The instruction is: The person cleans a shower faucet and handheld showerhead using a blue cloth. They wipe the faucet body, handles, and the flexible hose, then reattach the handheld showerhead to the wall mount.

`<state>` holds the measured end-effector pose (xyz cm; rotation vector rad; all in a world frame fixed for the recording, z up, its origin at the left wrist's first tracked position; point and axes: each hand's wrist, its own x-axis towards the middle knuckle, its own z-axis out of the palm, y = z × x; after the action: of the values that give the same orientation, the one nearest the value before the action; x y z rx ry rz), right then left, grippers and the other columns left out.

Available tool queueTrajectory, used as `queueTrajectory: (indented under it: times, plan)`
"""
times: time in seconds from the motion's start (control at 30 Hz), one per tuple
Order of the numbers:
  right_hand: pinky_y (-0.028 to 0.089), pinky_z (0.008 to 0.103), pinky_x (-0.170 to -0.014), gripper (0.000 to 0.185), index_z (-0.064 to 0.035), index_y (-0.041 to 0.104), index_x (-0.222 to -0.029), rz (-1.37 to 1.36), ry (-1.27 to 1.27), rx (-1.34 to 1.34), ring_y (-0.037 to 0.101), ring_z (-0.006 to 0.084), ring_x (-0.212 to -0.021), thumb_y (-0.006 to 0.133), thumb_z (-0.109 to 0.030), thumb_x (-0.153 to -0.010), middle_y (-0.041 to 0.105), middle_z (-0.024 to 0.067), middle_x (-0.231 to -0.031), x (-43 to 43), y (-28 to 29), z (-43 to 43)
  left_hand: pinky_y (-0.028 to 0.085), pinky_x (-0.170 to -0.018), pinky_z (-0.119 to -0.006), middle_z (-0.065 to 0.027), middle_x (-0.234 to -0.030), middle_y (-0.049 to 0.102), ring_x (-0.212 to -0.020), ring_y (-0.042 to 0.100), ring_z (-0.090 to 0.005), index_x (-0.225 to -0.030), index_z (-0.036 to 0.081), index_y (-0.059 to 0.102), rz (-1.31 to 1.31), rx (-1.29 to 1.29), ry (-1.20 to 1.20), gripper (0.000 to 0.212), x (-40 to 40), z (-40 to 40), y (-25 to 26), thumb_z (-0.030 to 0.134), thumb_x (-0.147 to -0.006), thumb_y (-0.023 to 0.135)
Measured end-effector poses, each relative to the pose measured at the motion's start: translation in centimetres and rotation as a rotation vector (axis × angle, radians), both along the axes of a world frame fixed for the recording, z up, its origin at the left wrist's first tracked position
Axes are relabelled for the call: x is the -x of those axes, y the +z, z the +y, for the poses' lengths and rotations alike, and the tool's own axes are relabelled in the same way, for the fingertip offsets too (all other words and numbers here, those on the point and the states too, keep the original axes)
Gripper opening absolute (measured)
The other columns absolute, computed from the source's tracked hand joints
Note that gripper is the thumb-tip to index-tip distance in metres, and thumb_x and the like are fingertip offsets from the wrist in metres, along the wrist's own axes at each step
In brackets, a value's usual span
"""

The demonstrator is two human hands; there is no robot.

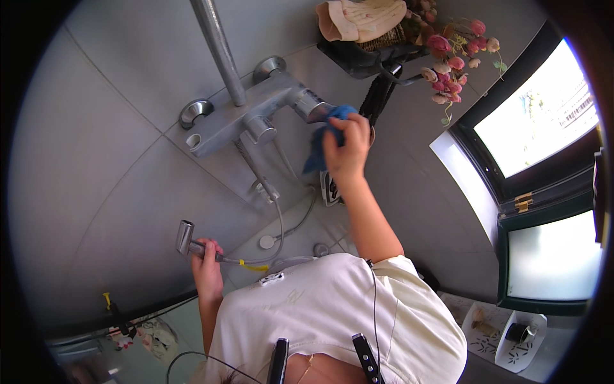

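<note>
My right hand (pixel 349 149) grips a blue cloth (pixel 321 144) against the round chrome knob (pixel 309 103) at the right end of a wall-mounted shower mixer (pixel 235 115). Part of the cloth hangs below my fingers. At the lower left, my left hand (pixel 208 257) is closed around the handle of a chrome hand sprayer (pixel 191 242). A flexible hose (pixel 278 221) with a yellow tie runs from the sprayer's handle. From the top of the mixer rises a metal riser pipe (pixel 218 48). The mixer's left end has an open, hollow holder.
A black corner shelf (pixel 350 62) carries a basket, a pale cloth item (pixel 362 19) and artificial flowers (pixel 446 62). To the right is an open window (pixel 537 110). White perforated trays (pixel 520 345) lie at the lower right. A floor drain (pixel 321 249) shows below.
</note>
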<state>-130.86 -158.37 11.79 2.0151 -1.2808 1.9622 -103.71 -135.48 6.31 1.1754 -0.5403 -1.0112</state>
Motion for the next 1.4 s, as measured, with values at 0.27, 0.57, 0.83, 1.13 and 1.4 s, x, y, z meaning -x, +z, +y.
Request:
queueTrajectory:
  times: [0.27, 0.57, 0.83, 1.13, 1.4]
  plan:
    - [0.047, 0.0381, -0.084, 0.027, -0.0048, 0.063, -0.103, 0.191, 0.09, 0.167, 0.057, 0.0344, -0.096, 0.066, -0.001, -0.076, 0.056, 0.0165, -0.11, 1.9, 9.1, 1.1, 0.041, -0.076, -0.028, -0.0038, -0.092, 0.053, -0.08, 0.048, -0.0119, -0.098, 0.007, 0.05, -0.034, 0.007, 0.029, 0.008, -1.4, 1.1, -1.3, 0.011, -0.093, 0.056]
    - [0.043, 0.0405, -0.096, 0.035, -0.0075, 0.055, -0.122, 0.867, 0.481, -0.268, 0.052, 0.0367, -0.113, 0.05, -0.009, -0.088, 0.053, 0.0187, -0.127, -2.8, 12.7, -5.7, 0.04, -0.075, -0.027, -0.0035, -0.088, 0.052, -0.079, 0.048, -0.0122, -0.096, 0.007, 0.05, 0.011, 0.008, 0.076, 0.01, -1.9, 1.4, -1.8, 0.013, -0.092, 0.057]
    - [0.046, 0.0376, -0.093, 0.044, -0.0068, 0.06, -0.115, 0.945, 0.428, -0.083, 0.056, 0.0307, -0.11, 0.054, 0.005, -0.073, 0.058, 0.0161, -0.121, -4.5, 12.8, -0.6, 0.039, -0.075, -0.026, -0.0028, -0.088, 0.05, -0.079, 0.048, -0.0115, -0.095, 0.007, 0.05, 0.005, 0.03, 0.059, 0.009, -2.1, 0.8, -1.9, 0.01, -0.091, 0.057]
    - [0.048, 0.041, -0.083, 0.039, -0.0091, 0.063, -0.111, 1.196, 0.249, -0.396, 0.06, 0.0332, -0.094, 0.053, 0.0, -0.074, 0.064, 0.0142, -0.098, -6.5, 15.5, -1.6, 0.04, -0.075, -0.027, -0.0031, -0.09, 0.051, -0.079, 0.047, -0.0121, -0.094, 0.007, 0.05, 0.001, 0.103, 0.083, 0.01, -3.0, 0.3, -0.9, 0.011, -0.09, 0.059]
    - [0.049, 0.0413, -0.08, 0.032, -0.0067, 0.067, -0.102, 0.997, 0.254, -0.337, 0.062, 0.0363, -0.087, 0.049, 0.001, -0.077, 0.064, 0.0191, -0.095, -4.4, 15.5, -5.3, 0.039, -0.075, -0.027, -0.004, -0.091, 0.051, -0.079, 0.047, -0.0123, -0.094, 0.007, 0.05, -0.012, 0.105, 0.14, 0.01, -4.2, 1.1, -1.1, 0.012, -0.091, 0.058]
